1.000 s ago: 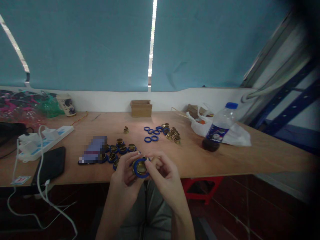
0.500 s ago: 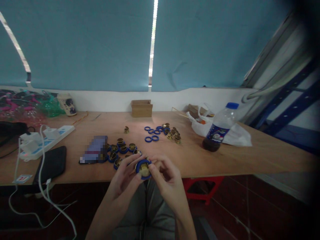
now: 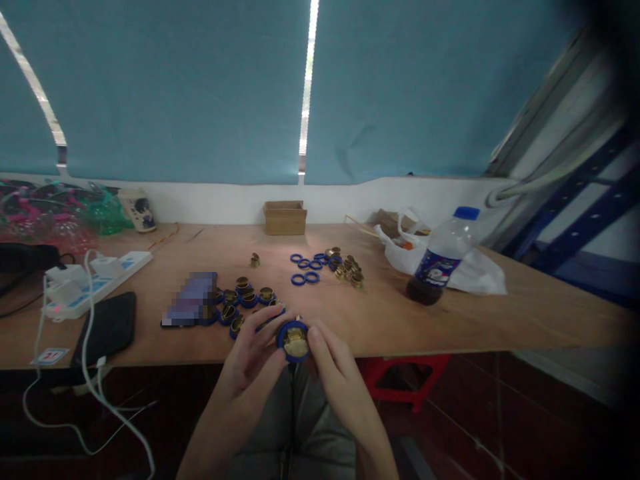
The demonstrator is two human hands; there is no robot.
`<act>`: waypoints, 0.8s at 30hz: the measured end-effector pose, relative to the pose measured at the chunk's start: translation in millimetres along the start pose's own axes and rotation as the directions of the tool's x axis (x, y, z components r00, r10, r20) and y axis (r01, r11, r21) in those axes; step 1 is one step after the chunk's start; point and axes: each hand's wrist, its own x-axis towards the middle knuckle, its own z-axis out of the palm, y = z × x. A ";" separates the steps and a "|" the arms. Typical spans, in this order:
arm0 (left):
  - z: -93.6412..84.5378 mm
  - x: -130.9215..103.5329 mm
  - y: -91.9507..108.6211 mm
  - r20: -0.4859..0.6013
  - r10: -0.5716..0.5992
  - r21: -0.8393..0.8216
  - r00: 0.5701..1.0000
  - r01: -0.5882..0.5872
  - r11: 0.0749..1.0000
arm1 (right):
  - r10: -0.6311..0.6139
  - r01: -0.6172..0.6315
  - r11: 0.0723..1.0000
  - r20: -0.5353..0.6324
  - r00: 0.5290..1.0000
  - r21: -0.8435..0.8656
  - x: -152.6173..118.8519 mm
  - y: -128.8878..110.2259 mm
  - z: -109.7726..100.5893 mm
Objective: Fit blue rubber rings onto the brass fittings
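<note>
One blue-ringed gold piece (image 3: 296, 343) between left hand (image 3: 251, 367), right hand (image 3: 333, 361); both clamped on opposite edges

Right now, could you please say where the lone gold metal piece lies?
The gold metal piece lies left of centre in the head view, left of the loose blue rings.

Head-worn view, close behind and above the left hand (image 3: 254, 365) and right hand (image 3: 334, 365), facing forward and down across the bench (image 3: 385, 327); far right of them seems too dark to read.

Cola bottle (image 3: 439, 263) by white bag (image 3: 483, 272), cardboard box (image 3: 285, 220), white power strip (image 3: 120, 277)
</note>
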 end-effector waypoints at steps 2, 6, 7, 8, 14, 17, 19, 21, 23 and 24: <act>-2.2 0.4 0.3 0.026 0.006 -0.017 1.000 -0.006 1.000 | -0.021 0.021 0.999 -0.016 1.000 -0.045 -1.9 -3.9 0.3; -4.6 -0.1 4.3 0.043 -0.002 -0.035 0.999 0.004 0.999 | -0.042 0.046 0.987 0.024 0.999 -0.152 -5.3 -12.8 -2.7; -4.4 -0.6 5.8 0.048 -0.007 -0.033 0.999 0.009 0.999 | -0.040 0.046 0.984 0.035 0.999 -0.172 -6.0 -14.5 -3.9; -3.8 -1.3 7.4 0.055 -0.013 -0.031 0.998 0.014 0.999 | -0.039 0.045 0.982 0.037 0.999 -0.186 -6.7 -15.7 -4.9; 0.5 -3.4 11.0 0.076 -0.065 0.032 0.995 0.063 0.998 | -0.047 0.036 0.981 -0.053 0.997 -0.193 -8.2 -14.0 -6.8; 0.2 -2.2 6.5 0.064 -0.054 0.123 0.997 0.046 0.991 | -0.045 0.031 0.974 -0.059 0.997 -0.222 -7.7 -12.7 -8.8; -0.6 -0.6 2.4 0.062 -0.038 0.202 0.997 0.025 0.979 | -0.036 0.023 0.964 -0.046 0.998 -0.265 -7.8 -12.7 -11.5; -1.3 1.3 -1.1 0.079 -0.037 0.258 0.996 0.016 0.966 | -0.034 0.023 0.953 -0.030 0.999 -0.302 -8.0 -13.0 -14.4; -1.7 3.5 -3.3 0.118 -0.057 0.283 0.991 0.021 0.959 | -0.029 0.024 0.951 -0.011 1.000 -0.310 -8.0 -13.5 -16.4; -1.9 4.6 -3.8 0.135 -0.065 0.289 0.989 0.024 0.957 | -0.021 0.020 0.952 -0.001 1.000 -0.304 -8.0 -13.8 -17.0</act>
